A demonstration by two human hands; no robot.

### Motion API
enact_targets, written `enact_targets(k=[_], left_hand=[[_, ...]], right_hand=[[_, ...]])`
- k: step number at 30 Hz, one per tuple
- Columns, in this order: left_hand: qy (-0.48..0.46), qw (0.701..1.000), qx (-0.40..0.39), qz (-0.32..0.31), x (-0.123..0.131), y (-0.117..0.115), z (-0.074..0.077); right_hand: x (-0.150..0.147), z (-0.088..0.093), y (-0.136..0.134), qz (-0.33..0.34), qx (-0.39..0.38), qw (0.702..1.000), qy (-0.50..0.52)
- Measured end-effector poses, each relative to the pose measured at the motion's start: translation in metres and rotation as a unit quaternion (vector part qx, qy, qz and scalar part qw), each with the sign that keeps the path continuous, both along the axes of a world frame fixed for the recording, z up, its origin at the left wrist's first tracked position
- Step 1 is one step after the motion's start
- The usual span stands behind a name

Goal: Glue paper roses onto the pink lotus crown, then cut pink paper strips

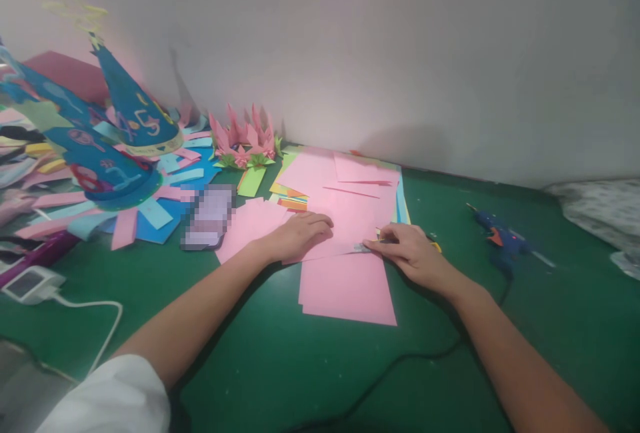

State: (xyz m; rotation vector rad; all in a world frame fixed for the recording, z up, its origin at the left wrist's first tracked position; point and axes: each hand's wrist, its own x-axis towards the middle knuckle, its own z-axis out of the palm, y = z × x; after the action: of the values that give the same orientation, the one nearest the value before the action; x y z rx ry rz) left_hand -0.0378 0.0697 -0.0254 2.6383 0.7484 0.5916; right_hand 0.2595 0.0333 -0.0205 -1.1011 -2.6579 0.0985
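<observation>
My left hand (301, 233) lies palm down on pink paper (345, 209), its fingers stretched out over the sheet. At the paper's lower right edge, my right hand (413, 251) pinches a slim tool with a grey metallic tip (359, 247); the tip rests along the paper's edge. Yellow (436, 245) shows behind the right hand; whether it belongs to that tool I cannot tell. Under the near edge lie more pink sheets (345, 293), sticking out toward me. Another pink piece (253, 219) is left of my left hand.
A phone (207, 219), a pink paper crown (246, 139) and blue cone hats (135, 106) with paper strips stand left. Beyond my hands is a paper stack (403, 199) by the wall. A blue glue gun (505, 236) with a black cord (395, 376) lies right. A white cable (117, 326) is near left.
</observation>
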Motion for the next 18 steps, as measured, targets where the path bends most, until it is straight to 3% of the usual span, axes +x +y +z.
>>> enact_targets(k=[18], left_hand=[[0.006, 1.000, 0.002, 0.002, 0.000, 0.000, 0.000]], right_hand=[[-0.016, 0.004, -0.007, 0.008, -0.009, 1.000, 0.004]])
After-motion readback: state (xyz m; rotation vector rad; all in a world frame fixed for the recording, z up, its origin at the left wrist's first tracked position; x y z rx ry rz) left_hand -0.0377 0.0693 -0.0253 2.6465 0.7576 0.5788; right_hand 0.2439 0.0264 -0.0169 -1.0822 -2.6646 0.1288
